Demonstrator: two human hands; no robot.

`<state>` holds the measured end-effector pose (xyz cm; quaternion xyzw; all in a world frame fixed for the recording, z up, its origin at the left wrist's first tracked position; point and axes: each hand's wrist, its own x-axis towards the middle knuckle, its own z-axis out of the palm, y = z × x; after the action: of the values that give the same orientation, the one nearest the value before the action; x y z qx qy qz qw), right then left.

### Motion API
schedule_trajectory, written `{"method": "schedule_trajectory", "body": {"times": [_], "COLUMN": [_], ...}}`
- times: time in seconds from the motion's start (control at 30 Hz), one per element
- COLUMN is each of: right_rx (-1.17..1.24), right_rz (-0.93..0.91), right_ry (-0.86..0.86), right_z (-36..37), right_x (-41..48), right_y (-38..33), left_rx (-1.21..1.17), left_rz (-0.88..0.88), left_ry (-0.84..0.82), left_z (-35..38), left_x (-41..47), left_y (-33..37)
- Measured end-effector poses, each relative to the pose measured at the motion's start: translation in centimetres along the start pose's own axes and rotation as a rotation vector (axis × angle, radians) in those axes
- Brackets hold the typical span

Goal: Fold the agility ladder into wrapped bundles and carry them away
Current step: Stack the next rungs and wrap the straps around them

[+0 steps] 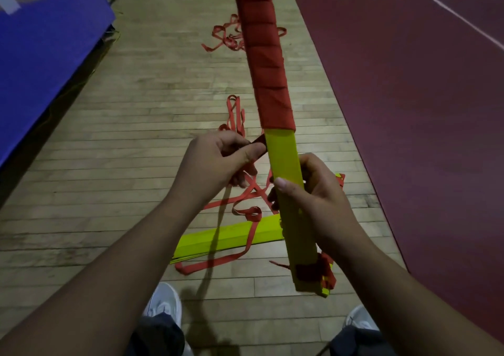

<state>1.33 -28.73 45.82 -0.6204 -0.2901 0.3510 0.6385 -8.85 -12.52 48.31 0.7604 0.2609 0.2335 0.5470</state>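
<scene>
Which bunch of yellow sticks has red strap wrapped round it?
The held bunch gripped by the right hand: red strap winds round its far part. The floor bunch lies flat, yellow, strap only draped loosely across.

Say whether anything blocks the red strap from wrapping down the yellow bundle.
Nothing just below the wrap. Lower down, the right hand grips the yellow bundle, thumb across its face, in the path of the red strap the left hand pinches.
</scene>
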Motion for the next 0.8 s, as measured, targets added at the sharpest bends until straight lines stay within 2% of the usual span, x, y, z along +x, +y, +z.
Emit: {"method": "schedule_trajectory", "body": {"times": [0.13, 0.33, 0.43, 0.63, 0.73, 0.8], "right_rx": [-0.268, -0.351, -0.333, -0.304, -0.227, -0.071], "right_rz": [-0.071, -0.096, -0.093, -0.041, -0.012, 0.029], "right_ry": [0.118, 0.065, 0.013, -0.072, -0.043, 0.017], "right_z": [0.3, 1.8, 2.3, 1.6, 0.9, 0.6], "right_x": [0.5, 0.0, -0.5, -0.5, -0.5, -0.2], "right_y": [0.2, 0.9, 0.9, 0.2, -0.2, -0.2], "left_rx": [-0.055, 0.025, 0.058, -0.019, -0.109, -0.134], "left_rz": [0.026, 0.011, 0.036, 0.013, 0.017, 0.015], "left_ry": [0.082, 0.220, 0.266, 0.223, 0.170, 0.157], "left_z": [1.3, 2.8, 2.9, 2.7, 2.2, 2.0], "left_x": [-0.5, -1.3, -1.3, -0.8, -0.1, 0.1], "left_y": [0.2, 0.1, 0.0, -0.8, -1.1, -1.2]}}
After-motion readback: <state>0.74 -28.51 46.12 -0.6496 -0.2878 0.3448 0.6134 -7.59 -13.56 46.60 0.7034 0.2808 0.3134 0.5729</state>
